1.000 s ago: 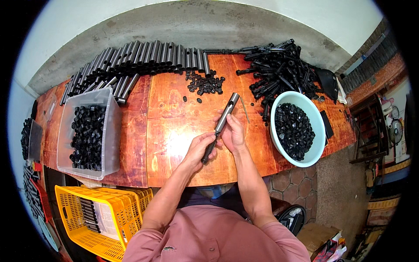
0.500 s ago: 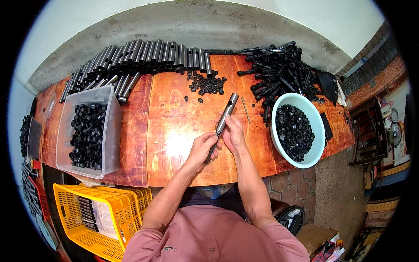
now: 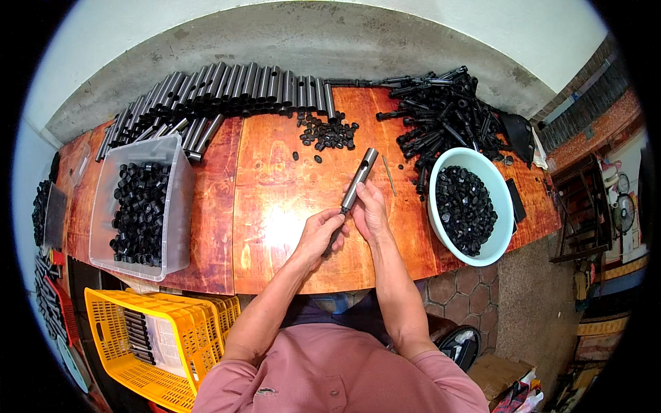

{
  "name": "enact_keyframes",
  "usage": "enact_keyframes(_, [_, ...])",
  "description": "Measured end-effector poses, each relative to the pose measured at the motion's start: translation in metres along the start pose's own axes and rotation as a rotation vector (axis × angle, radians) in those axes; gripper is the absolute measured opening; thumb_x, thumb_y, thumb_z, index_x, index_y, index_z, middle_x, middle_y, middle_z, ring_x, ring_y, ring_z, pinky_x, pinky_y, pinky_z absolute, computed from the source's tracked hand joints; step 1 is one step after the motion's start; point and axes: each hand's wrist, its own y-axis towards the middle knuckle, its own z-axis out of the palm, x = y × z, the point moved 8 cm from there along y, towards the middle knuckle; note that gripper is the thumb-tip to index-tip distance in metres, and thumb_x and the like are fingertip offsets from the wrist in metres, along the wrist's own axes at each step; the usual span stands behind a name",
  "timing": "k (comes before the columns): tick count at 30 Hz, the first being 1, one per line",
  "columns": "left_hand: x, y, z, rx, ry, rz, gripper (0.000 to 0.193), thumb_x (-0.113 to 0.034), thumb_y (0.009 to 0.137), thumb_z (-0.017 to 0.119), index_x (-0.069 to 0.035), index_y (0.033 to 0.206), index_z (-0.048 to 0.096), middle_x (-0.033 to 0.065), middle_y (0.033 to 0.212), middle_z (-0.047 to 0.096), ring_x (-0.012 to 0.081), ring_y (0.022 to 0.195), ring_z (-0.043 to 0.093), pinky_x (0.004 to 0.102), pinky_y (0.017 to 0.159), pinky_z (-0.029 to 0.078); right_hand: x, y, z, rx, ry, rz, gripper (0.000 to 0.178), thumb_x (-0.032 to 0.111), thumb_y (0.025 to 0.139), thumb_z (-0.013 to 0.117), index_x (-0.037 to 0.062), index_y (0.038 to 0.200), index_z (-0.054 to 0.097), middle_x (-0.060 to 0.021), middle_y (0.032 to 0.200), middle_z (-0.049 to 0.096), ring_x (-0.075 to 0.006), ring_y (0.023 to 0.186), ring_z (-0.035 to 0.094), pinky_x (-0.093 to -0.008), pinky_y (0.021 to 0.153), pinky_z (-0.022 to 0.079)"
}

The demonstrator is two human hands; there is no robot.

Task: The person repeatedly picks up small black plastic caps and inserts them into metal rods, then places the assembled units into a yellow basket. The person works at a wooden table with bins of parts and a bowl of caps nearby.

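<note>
Metal tube (image 3: 357, 184) and black handle (image 3: 334, 238), one each, occupy two hands (image 3: 318, 233).

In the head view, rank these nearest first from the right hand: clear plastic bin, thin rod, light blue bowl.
1. Thin rod: on the table, just beyond the right hand.
2. Light blue bowl: to the right.
3. Clear plastic bin: on the far left, past the left hand.

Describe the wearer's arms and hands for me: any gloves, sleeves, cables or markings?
The left hand and right hand are ungloved. The forearms are bare, with no watch, bracelet, cable or clear marking visible. The short sleeves are dusty pink, like the shirt. Rings are too small to judge.
</note>
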Motion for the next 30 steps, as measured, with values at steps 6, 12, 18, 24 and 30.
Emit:
enact_keyframes(6, [-0.001, 0.001, 0.000, -0.018, 0.012, 0.012, 0.027, -0.014, 0.100, 0.058, 0.004, 0.120, 0.060, 0.0087, 0.081, 0.065, 0.0102, 0.053, 0.055, 0.0224, 0.048, 0.043, -0.003, 0.003, -0.005, -0.015, 0.030, -0.017, 0.035, 0.022, 0.100, 0.064, 0.0006, 0.127, 0.056, -0.0091, 0.103, 0.064, -0.0181, 0.093, 0.063, -0.0320, 0.084, 0.052])
enact_keyframes(12, [-0.001, 0.000, -0.002, -0.011, 0.016, -0.007, 0.025, -0.014, 0.100, 0.057, 0.003, 0.118, 0.060, 0.0084, 0.082, 0.064, 0.0099, 0.053, 0.055, 0.0226, 0.047, 0.042, 0.002, -0.001, 0.004, 0.029, 0.031, 0.018, 0.038, 0.022, 0.101, 0.063, -0.0015, 0.130, 0.055, -0.0099, 0.104, 0.065, -0.0185, 0.096, 0.063, -0.0323, 0.087, 0.052])
enact_keyframes(18, [-0.002, -0.001, -0.001, 0.013, -0.005, -0.008, 0.023, -0.014, 0.101, 0.056, 0.002, 0.116, 0.060, 0.0082, 0.082, 0.064, 0.0109, 0.053, 0.054, 0.0232, 0.047, 0.041, 0.002, -0.001, 0.005, 0.043, -0.009, 0.010, 0.037, 0.022, 0.103, 0.059, -0.0013, 0.131, 0.056, -0.0102, 0.107, 0.065, -0.0165, 0.099, 0.061, -0.0316, 0.089, 0.050])
enact_keyframes(24, [-0.002, -0.002, 0.001, 0.028, -0.031, -0.003, 0.027, -0.017, 0.101, 0.056, 0.004, 0.117, 0.060, 0.0067, 0.080, 0.062, 0.0103, 0.054, 0.055, 0.0229, 0.046, 0.040, 0.002, 0.000, 0.004, 0.029, 0.013, 0.008, 0.041, 0.023, 0.100, 0.064, -0.0027, 0.131, 0.056, -0.0101, 0.104, 0.066, -0.0188, 0.097, 0.063, -0.0323, 0.088, 0.052])
enact_keyframes(30, [-0.002, -0.002, 0.002, 0.023, -0.017, -0.009, 0.026, -0.018, 0.102, 0.054, 0.003, 0.115, 0.061, 0.0066, 0.079, 0.063, 0.0102, 0.051, 0.053, 0.0222, 0.044, 0.039, 0.002, -0.001, 0.005, 0.043, 0.003, 0.030, 0.042, 0.024, 0.099, 0.066, -0.0022, 0.131, 0.056, -0.0100, 0.103, 0.066, -0.0179, 0.092, 0.064, -0.0311, 0.084, 0.053])
